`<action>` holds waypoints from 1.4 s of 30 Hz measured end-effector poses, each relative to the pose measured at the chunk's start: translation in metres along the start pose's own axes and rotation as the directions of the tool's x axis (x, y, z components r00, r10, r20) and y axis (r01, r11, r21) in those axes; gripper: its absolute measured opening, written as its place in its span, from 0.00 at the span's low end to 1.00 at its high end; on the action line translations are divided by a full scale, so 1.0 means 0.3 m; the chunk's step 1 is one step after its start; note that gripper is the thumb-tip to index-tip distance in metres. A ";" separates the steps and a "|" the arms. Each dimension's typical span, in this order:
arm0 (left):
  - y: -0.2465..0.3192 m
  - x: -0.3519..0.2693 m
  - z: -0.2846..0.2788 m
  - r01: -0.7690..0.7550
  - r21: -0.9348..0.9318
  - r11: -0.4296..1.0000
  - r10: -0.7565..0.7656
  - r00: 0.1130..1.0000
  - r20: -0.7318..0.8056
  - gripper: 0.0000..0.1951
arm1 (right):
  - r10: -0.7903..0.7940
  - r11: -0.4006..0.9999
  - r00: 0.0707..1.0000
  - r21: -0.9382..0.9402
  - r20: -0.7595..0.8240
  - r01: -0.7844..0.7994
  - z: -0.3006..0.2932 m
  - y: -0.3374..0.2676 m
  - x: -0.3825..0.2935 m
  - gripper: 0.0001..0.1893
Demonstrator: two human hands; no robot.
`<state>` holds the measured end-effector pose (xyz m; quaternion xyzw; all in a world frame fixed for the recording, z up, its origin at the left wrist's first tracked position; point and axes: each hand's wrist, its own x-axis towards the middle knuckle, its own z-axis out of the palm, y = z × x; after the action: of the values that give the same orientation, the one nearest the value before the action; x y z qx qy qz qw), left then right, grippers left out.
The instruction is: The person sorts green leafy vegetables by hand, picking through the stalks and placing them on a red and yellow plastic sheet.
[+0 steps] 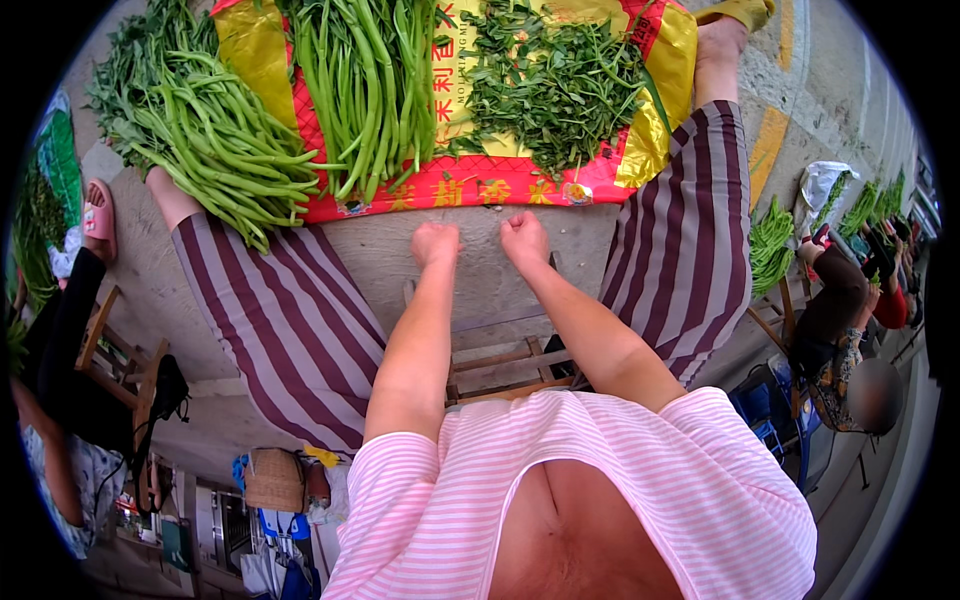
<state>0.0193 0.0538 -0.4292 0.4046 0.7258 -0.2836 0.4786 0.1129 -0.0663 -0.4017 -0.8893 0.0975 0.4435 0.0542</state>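
My left hand (437,244) and my right hand (525,238) are held apart above the concrete, just short of the sack's near edge. Both have curled fingers, and I see nothing in either. Beyond them a red and gold plastic sack (330,210), printed with writing, lies spread flat. Across its left half stretches a bundle of long, thick green stems (371,97), likely water spinach. A loose heap of dark green leaves and short pieces (562,94) covers the right half. Another pile of leafy green stems (217,135) overlaps the sack's left edge and my left leg.
My legs in striped trousers (679,232) flank the work area. A wooden stool frame (510,360) is below me. People with greens sit on both sides, one wearing a pink slipper (101,221). More green stems (771,247) lie at right. A woven basket (276,480) stands behind me.
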 end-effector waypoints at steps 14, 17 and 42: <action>0.116 -0.137 -0.010 -0.169 -0.492 0.854 0.303 0.930 0.208 0.09 | -0.032 0.991 0.997 0.130 -0.063 0.040 -0.008 -0.020 -0.010 0.15; 0.048 -0.104 0.016 -0.133 -0.357 0.925 0.216 0.955 0.204 0.07 | -0.091 0.912 0.960 -0.366 0.266 0.188 -0.038 0.122 -0.003 0.14; -0.018 -0.041 0.054 -0.254 -0.225 0.941 0.286 0.950 0.125 0.09 | 0.045 0.970 0.992 0.244 -0.118 -0.015 0.068 -0.077 0.028 0.16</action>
<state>0.0249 0.0343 -0.4239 0.4253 0.6492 -0.1690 0.6075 0.1071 -0.0411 -0.4204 -0.9000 0.1677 0.3734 0.1496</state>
